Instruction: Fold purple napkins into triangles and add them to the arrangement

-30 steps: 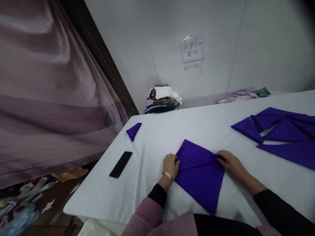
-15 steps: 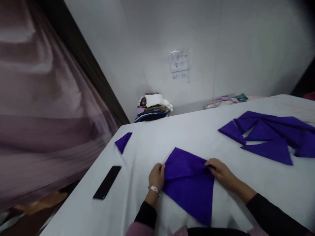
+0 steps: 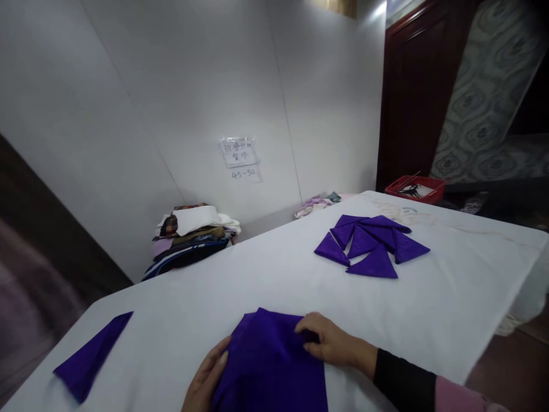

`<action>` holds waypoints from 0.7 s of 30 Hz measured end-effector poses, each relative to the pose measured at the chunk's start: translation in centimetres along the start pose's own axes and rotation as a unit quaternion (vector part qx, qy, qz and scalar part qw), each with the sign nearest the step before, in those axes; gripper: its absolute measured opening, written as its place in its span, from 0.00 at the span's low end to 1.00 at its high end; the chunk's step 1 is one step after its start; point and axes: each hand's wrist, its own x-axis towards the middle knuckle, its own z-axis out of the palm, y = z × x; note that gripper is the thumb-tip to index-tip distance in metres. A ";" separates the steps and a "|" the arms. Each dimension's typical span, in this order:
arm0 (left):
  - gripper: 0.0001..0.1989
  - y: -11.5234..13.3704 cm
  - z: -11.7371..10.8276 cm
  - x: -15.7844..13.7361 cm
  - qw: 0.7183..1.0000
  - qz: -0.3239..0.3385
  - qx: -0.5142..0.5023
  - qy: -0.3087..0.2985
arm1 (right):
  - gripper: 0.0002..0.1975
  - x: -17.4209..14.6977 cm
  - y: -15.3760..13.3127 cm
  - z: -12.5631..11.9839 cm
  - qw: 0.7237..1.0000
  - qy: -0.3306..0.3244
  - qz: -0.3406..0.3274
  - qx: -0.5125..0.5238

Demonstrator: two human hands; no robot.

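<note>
A purple cloth napkin [image 3: 274, 369] lies in front of me at the lower edge of the head view, folded into layers and slightly rumpled. At its left edge, my left hand [image 3: 208, 375] holds the cloth between thumb and fingers. My right hand [image 3: 328, 340] pinches the upper right edge, with the fingertips partly lost in the dark fabric. Farther back on the right, several purple napkins folded into triangles [image 3: 372, 262] overlap in a loose group. One more folded purple napkin [image 3: 92, 357] lies alone on the left.
A white cloth covers the table [image 3: 184, 326]. Behind its far edge are a stack of folded clothes [image 3: 193, 234] and some lilac fabric [image 3: 315, 205]. A handwritten paper sign [image 3: 240, 155] hangs on the wall. A red basket [image 3: 416, 189] stands beyond the far right.
The view has swung right, and the black phone has left it. My right hand has shifted its grip along the napkin's top edge, and the cloth now bunches more between my hands.
</note>
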 end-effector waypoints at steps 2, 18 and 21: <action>0.25 0.5 2.2 0.3 0.998 -0.007 -0.041 -0.051 | 0.40 0.2 -1.0 0.1 0.998 -0.035 0.019 0.055; 0.24 -6.2 5.1 0.8 0.893 0.281 0.349 0.037 | 0.19 4.6 1.5 -3.9 0.828 0.271 0.209 0.443; 0.25 -9.2 3.1 0.8 0.865 0.220 0.439 0.107 | 0.23 4.6 2.8 -5.2 0.811 0.298 0.210 0.457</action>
